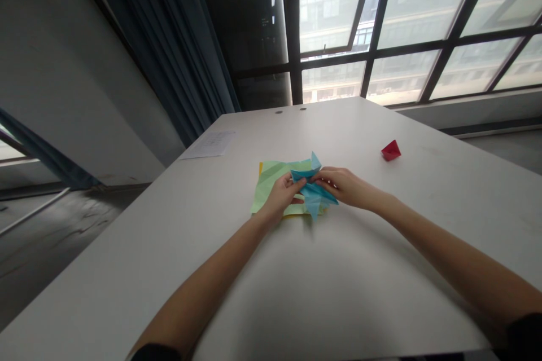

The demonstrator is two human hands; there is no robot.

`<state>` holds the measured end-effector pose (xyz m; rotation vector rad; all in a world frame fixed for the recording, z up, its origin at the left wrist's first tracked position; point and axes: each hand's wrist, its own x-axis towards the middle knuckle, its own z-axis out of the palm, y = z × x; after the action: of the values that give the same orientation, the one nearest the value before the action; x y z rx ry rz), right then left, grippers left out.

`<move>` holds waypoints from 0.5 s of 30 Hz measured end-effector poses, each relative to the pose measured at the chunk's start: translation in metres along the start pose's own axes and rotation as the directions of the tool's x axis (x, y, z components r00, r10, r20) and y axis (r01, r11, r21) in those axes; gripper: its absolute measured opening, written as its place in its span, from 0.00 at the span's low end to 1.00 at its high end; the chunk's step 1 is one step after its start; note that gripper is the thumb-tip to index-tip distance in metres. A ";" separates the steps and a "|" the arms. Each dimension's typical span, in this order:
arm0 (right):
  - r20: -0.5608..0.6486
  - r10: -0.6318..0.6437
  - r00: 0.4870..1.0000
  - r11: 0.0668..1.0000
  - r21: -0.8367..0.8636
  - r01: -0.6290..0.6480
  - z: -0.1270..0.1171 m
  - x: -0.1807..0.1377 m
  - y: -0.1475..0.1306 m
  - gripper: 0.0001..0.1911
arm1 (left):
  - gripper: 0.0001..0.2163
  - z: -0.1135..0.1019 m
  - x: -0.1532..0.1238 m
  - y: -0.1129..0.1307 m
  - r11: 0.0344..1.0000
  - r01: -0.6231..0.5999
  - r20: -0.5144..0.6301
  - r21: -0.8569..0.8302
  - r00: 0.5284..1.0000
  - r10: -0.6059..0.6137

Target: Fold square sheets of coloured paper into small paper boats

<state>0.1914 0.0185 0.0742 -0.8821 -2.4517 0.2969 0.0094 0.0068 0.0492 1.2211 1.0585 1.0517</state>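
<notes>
A partly folded piece of blue origami paper (315,194) is held between both hands, with pointed flaps sticking up and down. My left hand (283,194) pinches its left side between thumb and fingers. From the right, my right hand (341,185) grips the paper near its middle, fingertips pressed together. Under the blue paper lies a stack of square sheets, with a creased light green sheet (269,180) on top and a yellow edge showing at its border. Part of the blue paper is hidden by my fingers.
A small red folded paper piece (390,150) rests to the right on the white table (245,287). A printed white sheet (209,145) lies at the left edge. Beyond the table are a dark blue curtain (178,39) and large windows (406,17).
</notes>
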 end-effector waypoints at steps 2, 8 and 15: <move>-0.019 -0.004 1.000 1.000 -0.001 0.004 0.001 -0.001 0.003 0.14 | 0.16 0.000 0.001 -0.001 1.000 0.011 -0.002 -0.023 1.000 -0.011; -0.029 0.025 0.999 0.998 0.051 -0.023 0.004 -0.002 0.001 0.23 | 0.14 -0.001 0.006 -0.006 0.997 0.047 -0.084 -0.060 0.995 -0.052; -0.071 0.054 0.996 0.995 0.087 -0.048 0.009 -0.001 0.002 0.20 | 0.17 0.002 0.005 -0.005 0.999 -0.040 -0.124 0.023 0.991 0.043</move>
<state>0.1887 0.0194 0.0656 -0.9038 -2.3337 0.3783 0.0119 0.0107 0.0444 1.2111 1.1462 1.1639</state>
